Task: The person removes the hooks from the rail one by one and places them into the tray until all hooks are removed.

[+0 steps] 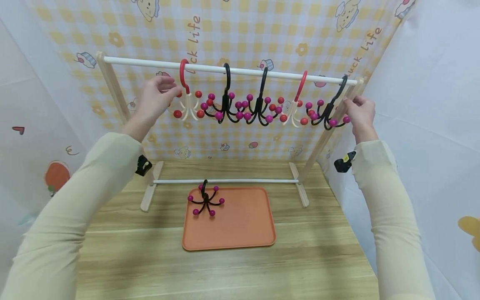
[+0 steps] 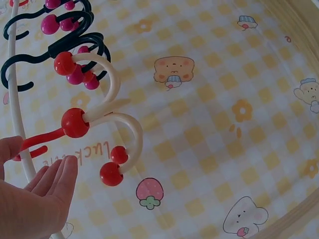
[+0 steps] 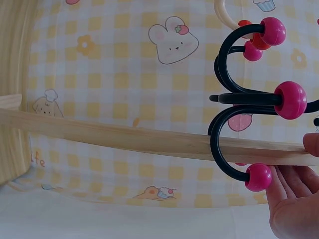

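Several claw-shaped hangers hang by their hooks from a white rail (image 1: 240,71). The leftmost hanger (image 1: 182,77) has a red hook, cream arms and red ball tips. My left hand (image 1: 159,96) is beside it, thumb and fingers apart; in the left wrist view the hand (image 2: 37,199) is near the red hook. At the right end hangs a black hanger (image 1: 328,111) with magenta balls. My right hand (image 1: 360,114) is beside it near the wooden post (image 3: 124,137), thumb and fingers spread; whether it touches the post is unclear.
An orange tray (image 1: 240,225) lies on the wooden table (image 1: 232,275), with another black hanger (image 1: 206,200) on its back left part. A lower white bar (image 1: 255,181) runs behind the tray between the stand's feet. Checked cloth (image 1: 240,141) covers the back.
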Available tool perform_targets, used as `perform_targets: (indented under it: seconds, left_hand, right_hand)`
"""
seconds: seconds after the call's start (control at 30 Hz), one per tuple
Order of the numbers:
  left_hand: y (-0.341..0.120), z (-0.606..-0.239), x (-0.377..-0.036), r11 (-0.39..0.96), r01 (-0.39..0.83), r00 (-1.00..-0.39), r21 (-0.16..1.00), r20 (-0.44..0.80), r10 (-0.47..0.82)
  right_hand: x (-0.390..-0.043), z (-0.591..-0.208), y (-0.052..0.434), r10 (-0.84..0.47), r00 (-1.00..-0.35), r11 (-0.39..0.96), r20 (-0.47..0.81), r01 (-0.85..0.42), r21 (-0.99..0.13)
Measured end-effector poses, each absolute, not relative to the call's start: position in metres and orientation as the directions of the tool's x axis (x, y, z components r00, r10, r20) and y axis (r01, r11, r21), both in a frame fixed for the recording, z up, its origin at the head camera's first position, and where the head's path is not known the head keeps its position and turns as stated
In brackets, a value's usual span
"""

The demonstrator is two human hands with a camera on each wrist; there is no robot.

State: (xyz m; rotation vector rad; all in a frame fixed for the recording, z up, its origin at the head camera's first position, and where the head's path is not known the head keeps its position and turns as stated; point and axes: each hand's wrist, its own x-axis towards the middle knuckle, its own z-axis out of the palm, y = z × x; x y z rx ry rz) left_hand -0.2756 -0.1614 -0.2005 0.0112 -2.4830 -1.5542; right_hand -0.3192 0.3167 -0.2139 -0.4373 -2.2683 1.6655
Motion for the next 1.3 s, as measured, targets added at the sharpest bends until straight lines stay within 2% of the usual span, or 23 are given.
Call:
perform_targets:
  seconds: [0.2, 0.43, 0.8, 1.3]
  left_hand:
    - [-0.152, -0.196, -0.285, 0.465, 0.077, -0.973, 0.882, 0.167, -0.156]
    - [-0.143, -0.195, -0.289, 0.435, 0.099, -0.967, 0.895, 0.19, -0.17]
    - [-0.139, -0.188, -0.289, 0.254, 0.123, -0.957, 0.959, 0.183, -0.226]
    - [-0.139, -0.184, -0.29, 0.111, 0.168, -0.959, 0.98, 0.188, -0.212]
  right_hand:
    - [-0.339, -0.227, 0.339, 0.416, -0.907, 0.278, 0.064, 0.06, -0.959]
    - [-0.315, -0.211, 0.314, 0.41, -0.91, 0.298, 0.068, 0.063, -0.953]
    - [-0.308, -0.207, 0.307, 0.41, -0.907, 0.314, 0.092, 0.045, -0.948]
    - [-0.308, -0.21, 0.308, 0.405, -0.91, 0.324, 0.089, 0.052, -0.945]
